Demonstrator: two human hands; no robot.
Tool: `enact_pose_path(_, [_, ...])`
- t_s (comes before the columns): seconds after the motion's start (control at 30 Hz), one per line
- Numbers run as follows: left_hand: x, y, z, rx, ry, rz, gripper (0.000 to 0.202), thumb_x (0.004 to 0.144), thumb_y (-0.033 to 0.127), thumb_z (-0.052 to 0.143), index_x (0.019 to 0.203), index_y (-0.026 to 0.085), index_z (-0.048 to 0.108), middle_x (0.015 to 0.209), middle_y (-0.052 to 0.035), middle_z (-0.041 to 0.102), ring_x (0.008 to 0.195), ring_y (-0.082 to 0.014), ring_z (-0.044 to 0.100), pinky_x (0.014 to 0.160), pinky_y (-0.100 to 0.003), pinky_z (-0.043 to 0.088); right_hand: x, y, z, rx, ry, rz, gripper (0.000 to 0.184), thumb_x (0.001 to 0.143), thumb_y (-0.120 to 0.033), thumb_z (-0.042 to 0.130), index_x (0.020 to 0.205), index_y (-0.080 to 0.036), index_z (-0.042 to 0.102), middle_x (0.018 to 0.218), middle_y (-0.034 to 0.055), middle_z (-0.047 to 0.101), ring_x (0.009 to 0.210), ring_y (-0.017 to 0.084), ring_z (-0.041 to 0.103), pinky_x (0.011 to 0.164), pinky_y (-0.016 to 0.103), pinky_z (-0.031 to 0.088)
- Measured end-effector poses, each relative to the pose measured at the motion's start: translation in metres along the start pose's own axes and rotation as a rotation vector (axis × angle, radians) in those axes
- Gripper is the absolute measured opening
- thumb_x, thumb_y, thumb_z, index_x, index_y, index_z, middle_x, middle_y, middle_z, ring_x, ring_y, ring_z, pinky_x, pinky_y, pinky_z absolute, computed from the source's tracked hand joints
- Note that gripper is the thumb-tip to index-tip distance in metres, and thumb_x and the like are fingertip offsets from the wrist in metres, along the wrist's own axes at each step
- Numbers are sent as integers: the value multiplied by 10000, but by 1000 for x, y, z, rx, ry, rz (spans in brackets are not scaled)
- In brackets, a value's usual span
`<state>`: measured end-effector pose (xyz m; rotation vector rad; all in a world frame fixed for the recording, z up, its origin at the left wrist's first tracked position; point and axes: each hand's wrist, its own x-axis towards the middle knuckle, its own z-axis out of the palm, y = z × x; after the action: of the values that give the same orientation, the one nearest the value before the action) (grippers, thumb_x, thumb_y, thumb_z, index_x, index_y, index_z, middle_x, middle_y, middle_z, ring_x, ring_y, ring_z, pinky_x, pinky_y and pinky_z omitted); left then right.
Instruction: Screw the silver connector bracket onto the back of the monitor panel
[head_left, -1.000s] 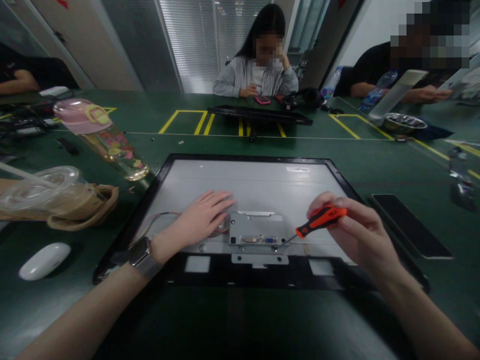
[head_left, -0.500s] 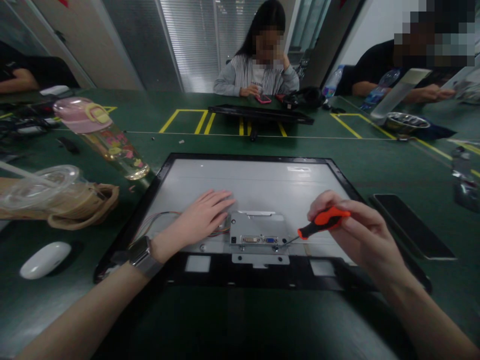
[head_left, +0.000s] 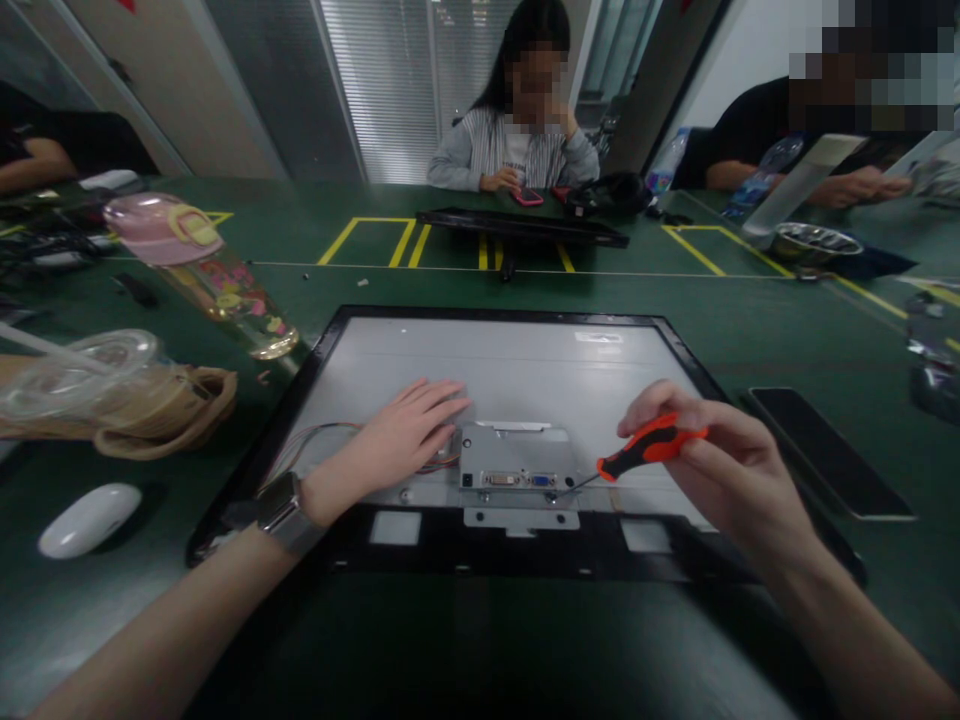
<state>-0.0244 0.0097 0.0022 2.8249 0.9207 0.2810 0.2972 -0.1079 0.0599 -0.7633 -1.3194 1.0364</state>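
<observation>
From the head view, a screwdriver (head_left: pixel 649 447) is being gripped by the right hand (head_left: pixel 731 460), fingers clamped around it, its tip being held at the near edge of the box (head_left: pixel 517 448), by the blue port (head_left: pixel 541 481), while the left hand (head_left: pixel 409 430), fingers slightly apart, is being rested on the panel (head_left: pixel 517 365).

The orange-and-black screwdriver (head_left: pixel 649 447) slanted down leftward, its tip by the near right corner of a grey metal box (head_left: pixel 517 450). The box, bearing a white socket (head_left: pixel 502 480) and a blue socket (head_left: pixel 541 481), sat on a black-framed screen (head_left: pixel 510 365) lying flat, grey side up.
</observation>
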Motion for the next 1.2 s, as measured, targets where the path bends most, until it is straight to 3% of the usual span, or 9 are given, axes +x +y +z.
enact_pose_path(0.1, [0, 0, 0, -2, 2, 2, 397, 1069, 319, 375, 1444, 250, 487, 1564, -55, 466, 1450, -222, 421, 1235, -507, 296, 0, 1, -1, -15, 11, -7, 116, 904, -290, 716, 984, -323, 794, 963, 15, 711, 896, 169, 676, 798, 316, 598])
enact_pose_path(0.3, [-1, 0, 0, -5, -11, -18, 392, 1069, 321, 385, 1442, 258, 489, 1576, -48, 452, 1463, -222, 403, 1238, -507, 289, -2, -1, -1, -14, 23, 50, 227, 968, -328, 602, 1114, -347, 775, 1053, 50, 774, 948, 238, 714, 867, 443, 601])
enact_pose_path(0.6, [0, 1, -1, -13, 1, -9, 391, 1067, 313, 383, 1437, 253, 496, 1565, -56, 466, 1449, -224, 425, 1233, -507, 301, 0, 1, 1, 9, 42, 17, 70, 867, -317, 750, 924, -308, 791, 903, 18, 698, 839, 171, 661, 752, 301, 598])
enact_pose_path(0.8, [1, 2, -2, -15, -4, -4, 396, 1069, 319, 375, 1434, 235, 502, 1554, -74, 477, 1445, -236, 429, 1229, -523, 302, 0, 2, 0, 39, 49, 62, 209, 949, -339, 613, 1065, -295, 781, 1086, 44, 760, 956, 215, 712, 863, 372, 599])
enact_pose_path(0.9, [1, 2, -2, -11, -11, -10, 394, 1068, 316, 379, 1434, 237, 502, 1555, -69, 475, 1448, -235, 424, 1230, -520, 301, 0, 1, 1, 56, 18, 68, 203, 955, -319, 620, 1082, -327, 778, 1021, 33, 773, 944, 209, 713, 867, 374, 593])
enact_pose_path(1.07, [0, 2, -2, -23, 7, -7, 392, 1069, 313, 372, 1434, 241, 497, 1551, -67, 480, 1442, -229, 432, 1228, -512, 307, -3, 2, 2, 69, -2, 57, 143, 869, -318, 751, 996, -375, 782, 944, 12, 695, 862, 186, 652, 741, 341, 586])
enact_pose_path(1.2, [-1, 2, -1, -26, 14, -1, 396, 1077, 339, 356, 1439, 248, 491, 1556, -61, 474, 1443, -227, 429, 1227, -512, 308, -2, 4, 0, 63, -3, 58, 55, 841, -390, 777, 857, -339, 770, 951, 15, 662, 890, 186, 637, 769, 331, 571])
